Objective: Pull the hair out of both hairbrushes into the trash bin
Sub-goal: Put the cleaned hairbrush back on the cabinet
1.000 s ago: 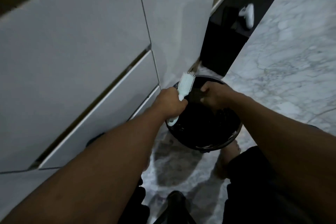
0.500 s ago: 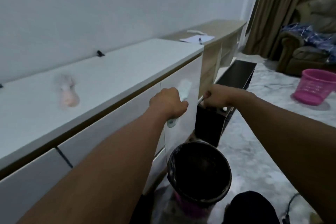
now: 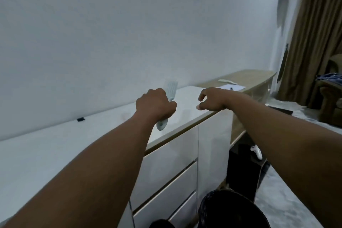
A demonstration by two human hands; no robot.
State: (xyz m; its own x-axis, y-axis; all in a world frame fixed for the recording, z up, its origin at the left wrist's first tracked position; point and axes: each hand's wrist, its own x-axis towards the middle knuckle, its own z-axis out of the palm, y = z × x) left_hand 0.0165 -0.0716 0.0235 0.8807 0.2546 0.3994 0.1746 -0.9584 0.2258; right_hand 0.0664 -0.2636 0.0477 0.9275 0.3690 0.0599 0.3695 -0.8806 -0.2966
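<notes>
No brand, label or legible writing shows anywhere in the head view. A long white bench (image 3: 55, 150) runs from the lower left toward the centre right of the frame, set against a plain pale wall; its front is made of flat white drawer panels (image 3: 166, 177) divided by dark gaps. Past its far end a wood-toned shelf unit (image 3: 255, 77) carries a sheet of paper (image 3: 230, 88) and a pale curved item too blurred to identify. A small black object (image 3: 80, 119) sits on the bench top near the wall, left of centre. Brown curtains (image 3: 311, 33) hang at the upper right, part of an armchair is cut off by the right edge, and the floor (image 3: 288, 207) at the lower right looks like grey-white marble. The left hand (image 3: 155, 105), near the centre of the frame, is closed in a fist around the handle of a white hairbrush (image 3: 171, 89); the brush head rises above the knuckles, smeared by motion blur, so whether any hair is in it cannot be told, and the handle end pokes out beneath the fist. The right hand (image 3: 212, 101), just right of centre, holds nothing, its fingers loosely curled and slightly parted over the bench edge. The black-lined trash bin (image 3: 227, 209) stands on the floor at the bottom centre, cut off by the lower edge, its inside too dark to read.
</notes>
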